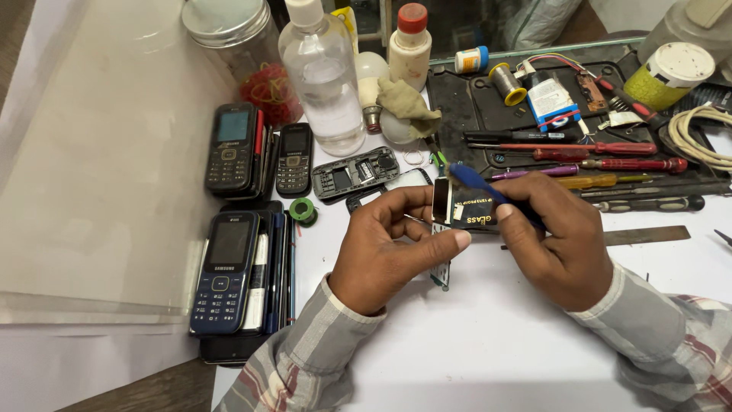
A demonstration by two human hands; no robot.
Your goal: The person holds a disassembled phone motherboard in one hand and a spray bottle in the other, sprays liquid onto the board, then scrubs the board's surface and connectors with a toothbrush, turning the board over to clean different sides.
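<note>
On a cluttered white table (488, 336), a small phone part (457, 206), partly hidden, is pinched by the left hand (381, 252), while a blue tool (476, 183), perhaps a screwdriver, is gripped by the right hand (557, 244).

Bare white counter (488, 358) lies open across the lower centre of the frame — room to pass. Stacked phones (229, 267) block the lower left; a clear bottle (324, 76) and jar (236, 38) crowd the top. Screwdrivers (610, 164) and a tool tray (473, 107) — packed tight — close the upper right.
</note>
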